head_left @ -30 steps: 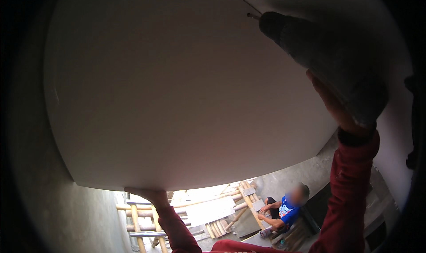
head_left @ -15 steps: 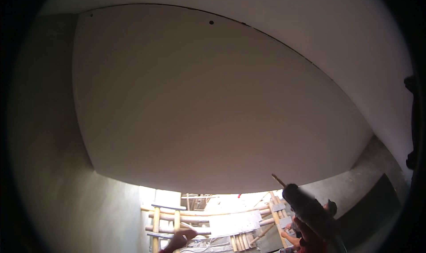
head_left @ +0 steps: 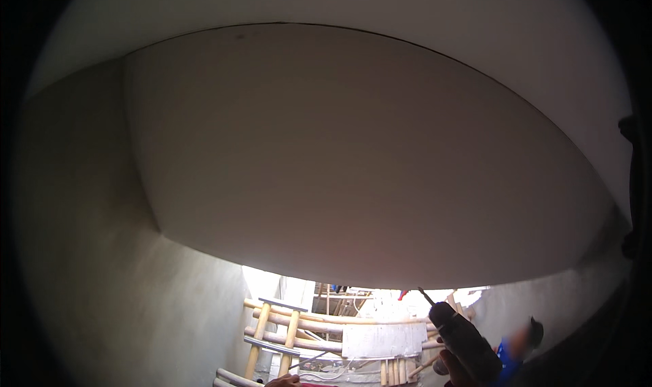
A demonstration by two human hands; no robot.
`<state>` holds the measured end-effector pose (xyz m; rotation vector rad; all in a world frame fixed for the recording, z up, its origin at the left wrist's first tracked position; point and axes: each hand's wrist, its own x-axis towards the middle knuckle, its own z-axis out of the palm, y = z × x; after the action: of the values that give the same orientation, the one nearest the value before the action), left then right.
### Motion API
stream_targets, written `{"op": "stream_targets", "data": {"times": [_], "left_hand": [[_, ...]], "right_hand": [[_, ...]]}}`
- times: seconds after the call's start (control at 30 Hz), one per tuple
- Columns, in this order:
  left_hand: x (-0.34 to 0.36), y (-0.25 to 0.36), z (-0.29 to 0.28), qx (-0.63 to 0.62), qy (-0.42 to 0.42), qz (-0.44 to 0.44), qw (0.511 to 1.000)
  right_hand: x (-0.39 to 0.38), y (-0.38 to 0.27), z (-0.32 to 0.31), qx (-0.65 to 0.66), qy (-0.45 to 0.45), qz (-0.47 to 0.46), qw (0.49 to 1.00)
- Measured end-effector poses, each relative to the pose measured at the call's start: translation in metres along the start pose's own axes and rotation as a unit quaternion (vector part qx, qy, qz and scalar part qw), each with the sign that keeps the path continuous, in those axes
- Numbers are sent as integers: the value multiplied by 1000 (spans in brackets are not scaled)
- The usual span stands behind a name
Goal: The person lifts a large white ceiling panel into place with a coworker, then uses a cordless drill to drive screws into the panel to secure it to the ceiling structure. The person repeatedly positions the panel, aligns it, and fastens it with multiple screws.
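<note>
Fingers of the right hand (head_left: 454, 369) are closed round a dark drill (head_left: 467, 338) low in the view, right of centre. Its thin bit (head_left: 426, 296) points up and to the left; in the view its tip meets the lower edge of the large pale panel (head_left: 367, 163), but whether the two touch cannot be told. The left hand (head_left: 282, 381) shows only in part at the lower edge, well apart from the drill, and whether its fingers are together or spread cannot be told.

Above both hands the panel fills most of the view, with neither hand seen supporting it. Along its upper edge a dark seam (head_left: 285, 23) parts it from an adjoining pale face (head_left: 380, 0). Near that edge, left of centre, lies one faint, blurred mark (head_left: 240, 37); whether it is a hole or a screw head is unclear.

As far as can be judged, the placing is done, since the panel appears to stay up unheld. The seam is unfilled, and with just one mark to be made out, fastening elsewhere may be incomplete; the dim light leaves that uncertain.

Farther out, a grey wall (head_left: 193, 298) borders the panel on the left. Below are light wooden poles (head_left: 291, 343) with a whitish sheet (head_left: 384, 341) among them, and a person in blue (head_left: 504, 361) beyond the drill, partly hidden by it.
</note>
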<state>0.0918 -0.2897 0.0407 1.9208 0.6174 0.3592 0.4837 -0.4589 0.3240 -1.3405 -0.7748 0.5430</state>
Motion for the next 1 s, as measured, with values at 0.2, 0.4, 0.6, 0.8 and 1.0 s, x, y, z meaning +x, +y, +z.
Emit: {"op": "stream_targets", "data": {"times": [0.2, 0.4, 0.6, 0.8, 1.0], "left_hand": [[14, 99, -18, 195, -7, -77, 978], [19, 105, 9, 49, 11, -20, 999], [19, 51, 2, -45, -26, -10, 999], [55, 68, 18, 32, -52, -50, 997], [69, 97, 26, 99, -49, -69, 991]], "right_hand": [[-22, 10, -7, -82, 29, 2, 996], [-20, -29, 1, -186, -4, -105, 977], [-24, -28, 0, -171, -22, -146, 974], [-20, -28, -4, -145, 0, -158, 977], [-10, -18, -8, -121, 19, -184, 975]]}}
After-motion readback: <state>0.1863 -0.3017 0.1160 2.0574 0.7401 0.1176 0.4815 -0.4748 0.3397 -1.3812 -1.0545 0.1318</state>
